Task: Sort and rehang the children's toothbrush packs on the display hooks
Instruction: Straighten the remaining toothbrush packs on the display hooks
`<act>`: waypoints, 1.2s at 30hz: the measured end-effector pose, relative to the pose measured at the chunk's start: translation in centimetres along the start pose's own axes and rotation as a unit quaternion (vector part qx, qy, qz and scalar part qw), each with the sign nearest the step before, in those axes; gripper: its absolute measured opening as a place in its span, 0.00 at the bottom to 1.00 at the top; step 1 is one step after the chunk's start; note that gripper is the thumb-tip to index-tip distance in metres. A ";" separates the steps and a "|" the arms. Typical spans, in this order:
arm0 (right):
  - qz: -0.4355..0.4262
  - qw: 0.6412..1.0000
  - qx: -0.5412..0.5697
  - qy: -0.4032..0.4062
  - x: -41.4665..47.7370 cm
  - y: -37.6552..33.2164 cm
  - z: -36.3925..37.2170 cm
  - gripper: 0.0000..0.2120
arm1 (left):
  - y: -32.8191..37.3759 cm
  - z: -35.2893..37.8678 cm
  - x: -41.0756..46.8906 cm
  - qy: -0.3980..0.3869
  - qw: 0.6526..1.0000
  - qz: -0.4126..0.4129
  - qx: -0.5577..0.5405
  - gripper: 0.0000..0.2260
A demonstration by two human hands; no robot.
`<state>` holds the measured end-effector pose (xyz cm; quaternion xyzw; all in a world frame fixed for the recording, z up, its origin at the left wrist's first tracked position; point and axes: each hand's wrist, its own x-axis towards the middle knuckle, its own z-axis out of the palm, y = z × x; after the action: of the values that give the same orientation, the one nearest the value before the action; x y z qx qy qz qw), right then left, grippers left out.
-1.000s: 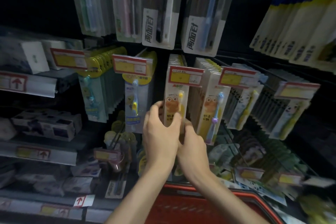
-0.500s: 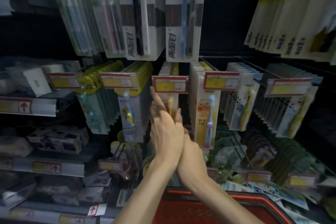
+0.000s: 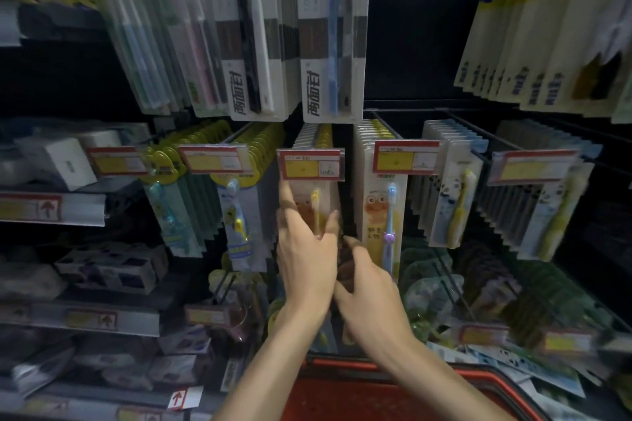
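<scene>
Packs [image 3: 316,212] hang on the middle hook under the tag [image 3: 310,164]; left hand [image 3: 304,249], gripping a second ago, now lies spread flat against them, right hand [image 3: 369,297] half-curled below, its hold hidden — likely seated.

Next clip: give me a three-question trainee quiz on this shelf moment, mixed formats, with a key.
1. True or false: the left hand rests against the front pack with the yellow toothbrush.
2. Multiple choice: the toothbrush in the front pack on the next hook to the right is A) blue and purple, B) red, C) black.
3. Fill in: below the forearms sits a red ____.

Key: 1 true. 2 A. 3 basket. The right hand sits low beside the left hand; whether it grips a pack cannot be told.
</scene>
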<state>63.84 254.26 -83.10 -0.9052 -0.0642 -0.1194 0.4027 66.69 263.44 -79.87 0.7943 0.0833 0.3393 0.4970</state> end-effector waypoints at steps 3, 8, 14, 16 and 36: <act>-0.007 1.000 0.009 0.007 0.1 -0.2 -0.5 0.33 | 0.0 -0.4 -0.2 -0.003 1.000 -0.001 -0.017 0.42; -0.020 1.000 -0.003 0.016 0.1 -0.9 -0.8 0.30 | 0.1 -1.3 -0.2 -0.019 1.000 -0.002 -0.016 0.44; -0.023 0.999 -0.018 0.024 0.1 -1.2 -0.9 0.28 | 0.2 -2.5 -0.3 -0.041 0.999 -0.018 -0.007 0.47; -0.027 0.999 -0.017 0.030 0.2 -1.3 -0.8 0.27 | 0.2 -3.0 -0.7 -0.055 0.998 -0.034 -0.007 0.46; 0.033 0.997 0.015 0.063 0.4 -3.0 0.6 0.23 | -2.4 -5.9 -1.0 -0.108 0.989 -0.098 -0.027 0.17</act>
<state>63.69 256.71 -81.30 -0.8914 -0.0105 -0.1620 0.4232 62.75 268.47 -80.73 0.8008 0.0973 0.2034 0.5549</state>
